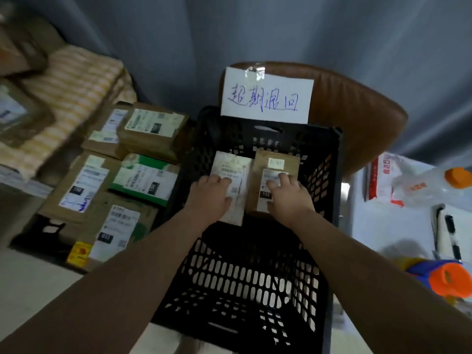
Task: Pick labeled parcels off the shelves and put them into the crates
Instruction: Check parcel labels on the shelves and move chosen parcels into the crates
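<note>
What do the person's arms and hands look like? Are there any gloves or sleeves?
No gloves and no sleeves show. The left hand and right hand are bare, and I can see no rings on the fingers. Both arms are bare right to the picture's edge, with no watch or bracelet at the wrists.

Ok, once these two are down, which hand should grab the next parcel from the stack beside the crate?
Left, probably. The left hand rests on the white parcel at the left side of the crate, nearest the stacked parcels just outside that wall; the right hand would have to cross over.
</note>
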